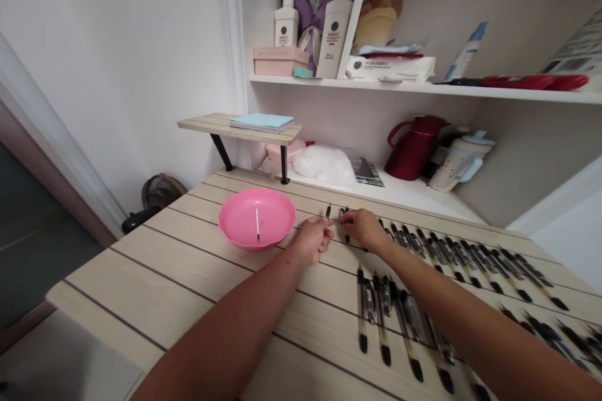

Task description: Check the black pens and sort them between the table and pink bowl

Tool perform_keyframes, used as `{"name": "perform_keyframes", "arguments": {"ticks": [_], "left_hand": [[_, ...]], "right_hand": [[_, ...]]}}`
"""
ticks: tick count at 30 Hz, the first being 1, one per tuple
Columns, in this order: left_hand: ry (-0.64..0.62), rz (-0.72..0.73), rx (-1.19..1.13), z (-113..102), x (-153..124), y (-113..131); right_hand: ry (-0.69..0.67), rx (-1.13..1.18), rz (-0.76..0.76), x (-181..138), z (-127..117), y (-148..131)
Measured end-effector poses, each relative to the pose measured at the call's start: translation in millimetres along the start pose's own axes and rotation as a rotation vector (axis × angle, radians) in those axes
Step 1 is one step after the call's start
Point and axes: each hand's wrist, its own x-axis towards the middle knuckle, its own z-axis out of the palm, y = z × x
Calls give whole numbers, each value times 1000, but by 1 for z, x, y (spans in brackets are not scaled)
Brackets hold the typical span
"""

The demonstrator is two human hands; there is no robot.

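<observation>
My left hand [314,239] is closed around a pen [328,210], whose dark pointed end sticks up past the fingers. Just right of it, my right hand [363,227] has its fingertips pinched together. Dark pen parts [347,239] lie at and under those fingers, and I cannot make out what the pinch holds. A pink bowl [235,218] with a wavy rim stands left of my hands. Inside it rests a thin white stick with a dark end [257,224]. Rows of pens with separate caps and clear barrels [381,319] lie beneath and beyond my right forearm.
The slatted wooden table [188,250] carries a small raised shelf [207,123] with blue-covered notebooks [262,121]. Behind are a white fluffy bundle [324,164], a dark red jug [414,149] and a pale tumbler [458,161]. Above, a white shelf [423,89] holds pump bottles [335,28] and boxes.
</observation>
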Motion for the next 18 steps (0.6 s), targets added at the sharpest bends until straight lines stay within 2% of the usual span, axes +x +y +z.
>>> {"name": "perform_keyframes", "arguments": {"ticks": [8,18], "left_hand": [[-7,7,-1,0,-1,0],[1,17,14,1,-2,0]], "right_hand": [[-10,-305,-81,-4,3,-13],[-3,-436,-125,-4,0,-15]]}}
